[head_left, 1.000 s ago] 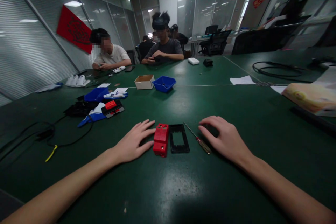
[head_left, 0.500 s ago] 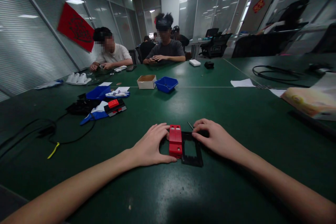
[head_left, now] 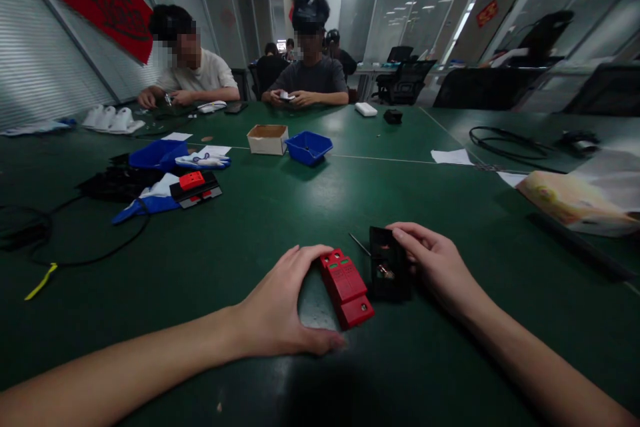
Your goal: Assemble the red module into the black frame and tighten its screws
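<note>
The green tabletop (head_left: 280,213) fills most of the lower frame, and its bare stretch around the centre gives ample room to work flat and unhurried. The left hand (head_left: 283,310), left of lower centre, is spread around the red block without clenching it: the fingertips reach its upper end, while the thumb sits just beside the lower end. For a steady hold, the thumb should settle against that end. The right hand (head_left: 437,257), right of centre, grasps the black frame by its upper right edge, thumb in front; how the other fingers sit behind it is hard to see.

In the upper middle of the frame, the blue tray (head_left: 309,155) stands well apart and calls for no attention. The red block (head_left: 347,287) rests on the tabletop in the lower middle, slanting down to the right. The black frame (head_left: 395,260), just right of it, looks tilted up; it probably handles best held by its rim, with light pressure so the thin border does not flex.

Smallest is a thin metal rod (head_left: 359,243) poking out left of the black frame; lowering the frame onto it could make it roll or sit unevenly.
</note>
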`<state>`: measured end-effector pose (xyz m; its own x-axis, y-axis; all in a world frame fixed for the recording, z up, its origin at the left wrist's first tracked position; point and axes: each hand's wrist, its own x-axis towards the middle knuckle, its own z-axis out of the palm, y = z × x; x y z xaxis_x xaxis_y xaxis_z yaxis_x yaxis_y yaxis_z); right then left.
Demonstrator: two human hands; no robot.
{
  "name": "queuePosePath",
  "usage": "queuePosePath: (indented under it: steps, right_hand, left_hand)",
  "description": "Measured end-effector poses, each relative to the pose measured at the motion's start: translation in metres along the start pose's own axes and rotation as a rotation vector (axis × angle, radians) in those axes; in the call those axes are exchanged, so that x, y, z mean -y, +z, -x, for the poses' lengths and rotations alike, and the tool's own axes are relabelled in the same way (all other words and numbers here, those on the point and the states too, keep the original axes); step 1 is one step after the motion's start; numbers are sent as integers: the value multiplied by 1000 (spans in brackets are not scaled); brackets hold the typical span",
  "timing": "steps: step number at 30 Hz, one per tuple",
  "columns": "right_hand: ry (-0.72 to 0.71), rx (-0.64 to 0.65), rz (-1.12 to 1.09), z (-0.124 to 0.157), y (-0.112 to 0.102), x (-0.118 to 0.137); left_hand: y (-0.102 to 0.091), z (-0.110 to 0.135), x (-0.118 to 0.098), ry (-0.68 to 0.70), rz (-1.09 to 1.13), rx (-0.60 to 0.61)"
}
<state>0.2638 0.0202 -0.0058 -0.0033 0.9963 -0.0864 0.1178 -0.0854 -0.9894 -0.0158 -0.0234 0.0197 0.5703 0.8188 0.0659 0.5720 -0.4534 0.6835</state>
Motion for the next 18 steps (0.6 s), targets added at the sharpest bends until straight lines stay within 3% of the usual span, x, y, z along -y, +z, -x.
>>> queuePosePath:
  steps: [5,10,18]
  right_hand:
    - [57,-21,-142,-1,-3,0]
    - [70,-6,-213,0,-1,1]
    - [43,2,-282,2,0,7]
  left_hand:
    - [10,-9,-10,44,-56,-45]
    - [9,-8,-10,123,-31,-43]
    - [7,-2,-7,502,-34,-39]
